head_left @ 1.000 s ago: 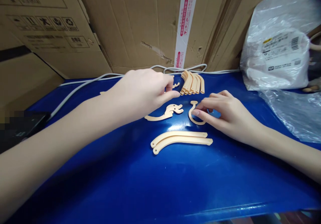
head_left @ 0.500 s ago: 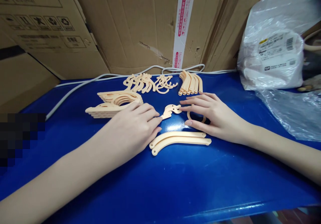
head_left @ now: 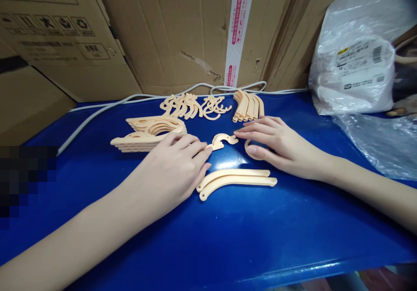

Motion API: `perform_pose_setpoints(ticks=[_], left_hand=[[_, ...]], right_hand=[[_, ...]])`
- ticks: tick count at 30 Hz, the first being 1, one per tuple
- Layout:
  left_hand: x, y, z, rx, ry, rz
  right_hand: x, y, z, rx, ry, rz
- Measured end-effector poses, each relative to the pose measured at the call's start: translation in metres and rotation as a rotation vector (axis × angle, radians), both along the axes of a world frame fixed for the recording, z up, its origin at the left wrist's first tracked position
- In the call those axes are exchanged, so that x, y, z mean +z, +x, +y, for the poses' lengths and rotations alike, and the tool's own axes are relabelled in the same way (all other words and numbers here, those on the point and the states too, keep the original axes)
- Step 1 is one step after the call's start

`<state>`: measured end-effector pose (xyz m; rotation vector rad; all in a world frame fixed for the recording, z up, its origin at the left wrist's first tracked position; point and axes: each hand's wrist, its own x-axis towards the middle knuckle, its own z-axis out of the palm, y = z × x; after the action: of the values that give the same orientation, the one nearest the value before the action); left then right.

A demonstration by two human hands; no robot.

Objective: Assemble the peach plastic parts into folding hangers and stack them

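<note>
My left hand (head_left: pixel 174 169) lies palm down on the blue table (head_left: pixel 228 239), its fingertips touching the left end of a small cream scroll-shaped plastic piece (head_left: pixel 223 140). My right hand (head_left: pixel 280 145) rests opposite, fingers spread over a cream hook piece (head_left: pixel 248 147) and nearly touching the scroll piece's right end. Two long curved cream arms (head_left: pixel 236 179) lie side by side just in front of both hands. Neither hand has lifted anything.
Behind the hands lie a stack of curved hanger pieces (head_left: pixel 150 132), a row of scroll pieces (head_left: pixel 192 105) and a bundle of short curved pieces (head_left: pixel 248 107). A white cable (head_left: pixel 97 115) runs along cardboard boxes (head_left: pixel 182 30). Plastic bags (head_left: pixel 355 74) sit at the right.
My left hand drew back from the far row of pieces to the table near the scroll piece. My right hand flattened over the hook piece. The scroll piece shifted slightly.
</note>
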<state>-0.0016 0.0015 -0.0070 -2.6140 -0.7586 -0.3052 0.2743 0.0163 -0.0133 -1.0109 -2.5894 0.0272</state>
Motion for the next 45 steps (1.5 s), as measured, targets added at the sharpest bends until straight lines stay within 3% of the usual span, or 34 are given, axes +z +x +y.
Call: perform_pose_setpoints(ticks=[10, 16, 23, 33, 36, 41, 45], left_hand=[[0.014, 0.004, -0.010, -0.001, -0.156, -0.063], [0.012, 0.003, -0.005, -0.022, -0.080, -0.004], [0.002, -0.001, 0.001, -0.004, -0.031, -0.012], [0.003, -0.001, 0.000, 0.013, -0.065, -0.036], [0.008, 0.000, -0.003, 0.002, -0.145, -0.069], [0.015, -0.001, -0.011, -0.069, -0.421, -0.138], [0.014, -0.001, -0.015, -0.092, -0.492, -0.115]], right_hand=[[0.007, 0.021, 0.013, -0.015, 0.243, -0.234], [0.005, 0.018, 0.012, 0.009, 0.379, -0.384], [0.006, 0.017, 0.012, 0.013, 0.407, -0.441], [0.004, 0.015, 0.011, 0.001, 0.427, -0.460], [0.004, 0.014, 0.011, -0.008, 0.390, -0.431], [0.003, 0.012, 0.011, -0.038, 0.383, -0.430], [0.001, 0.011, 0.012, -0.039, 0.386, -0.438]])
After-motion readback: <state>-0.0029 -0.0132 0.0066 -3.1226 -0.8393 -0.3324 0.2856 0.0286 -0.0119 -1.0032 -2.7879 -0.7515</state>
